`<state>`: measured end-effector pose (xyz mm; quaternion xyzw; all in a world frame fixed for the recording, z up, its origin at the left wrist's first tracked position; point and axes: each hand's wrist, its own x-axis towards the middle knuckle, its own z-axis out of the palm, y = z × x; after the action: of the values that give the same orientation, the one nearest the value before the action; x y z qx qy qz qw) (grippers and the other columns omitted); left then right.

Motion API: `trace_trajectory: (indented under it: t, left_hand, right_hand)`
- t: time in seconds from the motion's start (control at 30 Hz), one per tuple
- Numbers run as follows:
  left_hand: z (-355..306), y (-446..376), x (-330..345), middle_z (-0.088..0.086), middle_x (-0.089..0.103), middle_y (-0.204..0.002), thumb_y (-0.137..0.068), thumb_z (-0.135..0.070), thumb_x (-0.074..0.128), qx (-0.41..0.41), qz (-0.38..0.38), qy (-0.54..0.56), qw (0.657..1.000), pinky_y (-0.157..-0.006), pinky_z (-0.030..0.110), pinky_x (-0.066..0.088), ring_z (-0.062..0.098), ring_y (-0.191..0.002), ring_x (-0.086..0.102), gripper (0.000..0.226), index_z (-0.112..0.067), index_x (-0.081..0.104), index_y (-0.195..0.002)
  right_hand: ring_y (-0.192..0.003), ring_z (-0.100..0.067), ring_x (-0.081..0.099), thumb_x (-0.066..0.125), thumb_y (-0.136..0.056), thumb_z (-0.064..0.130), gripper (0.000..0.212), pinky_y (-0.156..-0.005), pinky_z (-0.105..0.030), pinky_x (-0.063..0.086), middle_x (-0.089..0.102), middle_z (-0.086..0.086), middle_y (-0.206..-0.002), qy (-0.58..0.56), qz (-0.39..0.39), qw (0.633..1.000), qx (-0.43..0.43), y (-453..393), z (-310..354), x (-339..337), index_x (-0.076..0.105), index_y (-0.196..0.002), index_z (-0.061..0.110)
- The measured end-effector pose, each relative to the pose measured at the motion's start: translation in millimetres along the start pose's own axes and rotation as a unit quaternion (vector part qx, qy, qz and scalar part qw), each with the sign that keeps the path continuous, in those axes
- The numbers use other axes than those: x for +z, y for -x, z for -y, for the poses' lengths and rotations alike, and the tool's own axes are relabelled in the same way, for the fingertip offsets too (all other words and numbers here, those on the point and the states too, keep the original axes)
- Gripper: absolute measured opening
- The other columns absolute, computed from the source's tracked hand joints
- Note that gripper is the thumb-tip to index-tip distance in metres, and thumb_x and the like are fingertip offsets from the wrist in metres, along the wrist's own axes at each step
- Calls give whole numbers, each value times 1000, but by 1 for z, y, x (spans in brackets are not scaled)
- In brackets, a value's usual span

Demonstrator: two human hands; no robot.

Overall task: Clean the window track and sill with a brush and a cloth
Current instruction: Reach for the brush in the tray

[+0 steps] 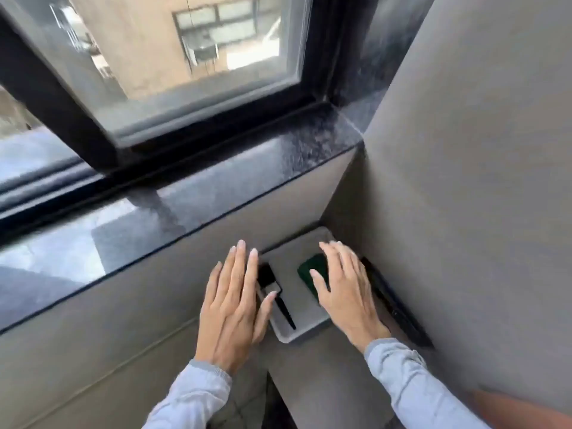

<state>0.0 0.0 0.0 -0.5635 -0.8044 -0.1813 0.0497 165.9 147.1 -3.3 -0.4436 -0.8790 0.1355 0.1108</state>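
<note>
A grey tray sits low in the corner below the sill. In it lie a black brush with a thin handle on the left and a dark green cloth on the right. My left hand hovers flat over the tray's left edge, fingers spread, its thumb beside the brush. My right hand is spread above the cloth and hides part of it. Neither hand grips anything. The dark polished sill runs across the middle, with the black window track behind it.
A black-framed window pane stands above the track, with a building outside. A grey wall rises on the right, close to the tray. A grey wall panel lies below the sill on the left.
</note>
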Motion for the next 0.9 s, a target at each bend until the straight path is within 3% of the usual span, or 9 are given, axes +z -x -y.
trace_trajectory:
  t: [0.17, 0.23, 0.33, 0.5, 0.6, 0.73, 0.8, 0.9]
  left_hand:
    - [19, 40, 124, 27, 47, -156, -99, -42, 44, -42, 146, -1, 988, -114, 55, 48, 40, -143, 49, 68, 6, 46, -147]
    - [31, 52, 166, 30, 47, -154, -99, -41, 43, -38, 196, -2, 980, -109, 58, 52, 43, -141, 50, 69, 9, 47, -145]
    - [49, 66, 218, 30, 45, -155, -98, -43, 41, -16, 210, -24, 977, -111, 59, 49, 44, -143, 47, 71, 10, 44, -147]
    - [60, 84, 254, 26, 39, -161, -101, -47, 41, -6, 194, -43, 980, -120, 53, 38, 38, -149, 41, 74, 5, 36, -153]
    - [55, 81, 244, 25, 40, -161, -101, -49, 36, -16, 213, -32, 976, -120, 55, 40, 38, -148, 41, 75, 5, 37, -152]
    - [43, 62, 198, 23, 40, -162, -99, -49, 40, 15, 223, -14, 975, -119, 53, 43, 37, -148, 42, 75, 4, 37, -153]
    - [30, 51, 160, 23, 40, -162, -100, -48, 44, 15, 209, 1, 978, -119, 52, 43, 38, -148, 42, 74, 3, 37, -153]
    - [14, 34, 87, 23, 44, -159, -100, -46, 48, 25, 163, 28, 986, -111, 51, 51, 37, -145, 47, 70, 2, 42, -151]
  right_hand:
    - [-121, -35, 61, 60, -96, 16, 33, -99, -43, 52, 61, -14, -131, -78, 235, 960, 130, 20, -30, 133, 61, -129, 9]
    - [-121, -35, 60, 60, -95, 17, 33, -96, -40, 54, 62, -15, -130, -84, 276, 944, 160, 19, -35, 177, 63, -127, 10]
    - [-122, -35, 56, 64, -93, 34, 36, -95, -40, 54, 64, -15, -125, -28, 313, 938, 148, 18, -38, 231, 65, -118, 7]
    - [-111, -36, 61, 64, -93, 40, 36, -86, -42, 55, 68, -15, -113, 25, 260, 957, 125, 24, -40, 261, 68, -105, 6]
    - [-99, -37, 68, 66, -92, 35, 28, -80, -42, 59, 73, -16, -105, -63, 255, 945, 194, 26, -44, 245, 67, -100, 8]
    - [-98, -31, 72, 83, -82, 19, 20, -93, -43, 59, 77, -14, -97, -240, 148, 880, 383, 17, -34, 186, 76, -97, 7]
    - [-93, -29, 74, 85, -79, 12, 13, -96, -46, 57, 79, -10, -89, -263, 78, 878, 392, 14, -21, 143, 79, -89, 7]
    - [-77, -22, 76, 85, -79, 15, 6, -87, -44, 58, 79, -5, -74, -247, -9, 901, 357, 13, 12, 74, 80, -75, 16]
